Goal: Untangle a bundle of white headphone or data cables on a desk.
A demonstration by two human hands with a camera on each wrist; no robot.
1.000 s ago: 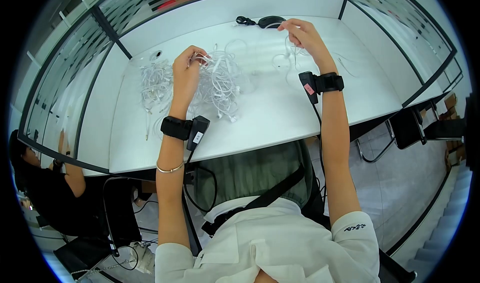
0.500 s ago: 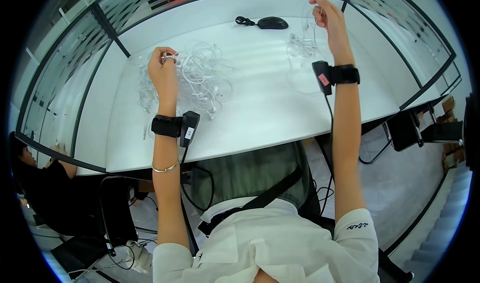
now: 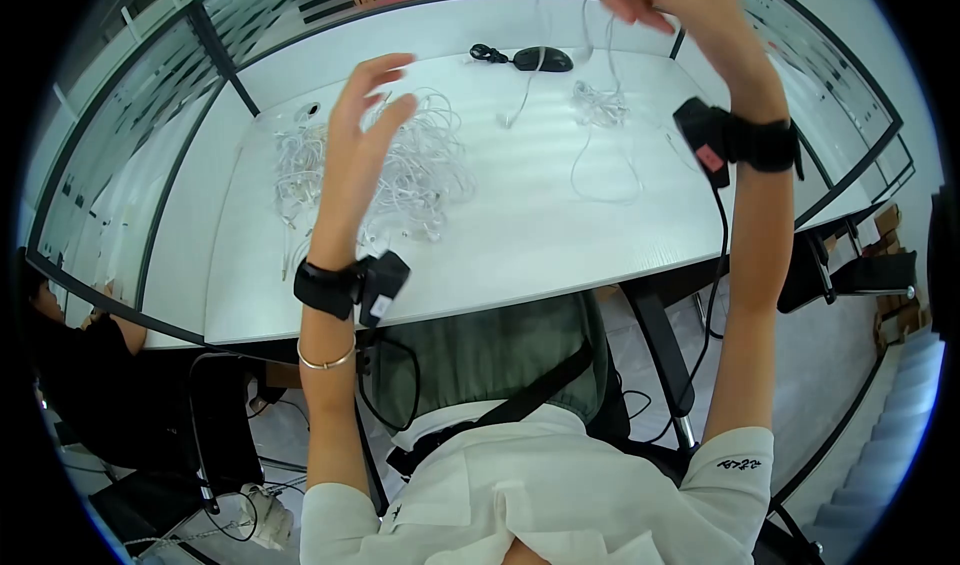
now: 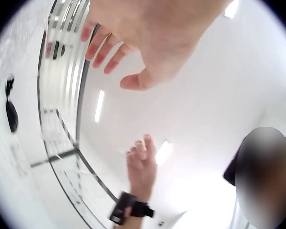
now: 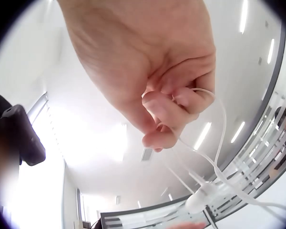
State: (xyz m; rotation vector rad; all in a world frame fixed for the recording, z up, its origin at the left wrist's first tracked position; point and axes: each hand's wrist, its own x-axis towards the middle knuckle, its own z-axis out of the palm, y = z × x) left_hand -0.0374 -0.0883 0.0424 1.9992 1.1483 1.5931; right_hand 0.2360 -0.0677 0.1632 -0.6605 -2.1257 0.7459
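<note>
White earphones hang from my raised right hand (image 3: 685,5), whose fingers curl around the thin cord (image 5: 221,129) in the right wrist view. A white earbud (image 5: 196,202) dangles just below those fingers. In the head view one strand (image 3: 541,25) drops in front of the desk's back panel, and others run down toward a small bunch of white cord (image 3: 600,105). My left hand (image 3: 362,130) holds nothing, its fingers spread and thumb apart, over a big tangle of white earphone cords (image 3: 425,175) on the left part of the desk.
A black mouse (image 3: 545,60) with its coiled cable (image 3: 487,53) lies at the back of the white desk (image 3: 480,255). Low partitions with glass tops enclose the sides and back. Another person (image 3: 110,395) sits beyond the left partition.
My left hand has let go of the cords in the tangle and its fingers have spread. The right hand has moved right and risen, lifting the earphone cord with it.
</note>
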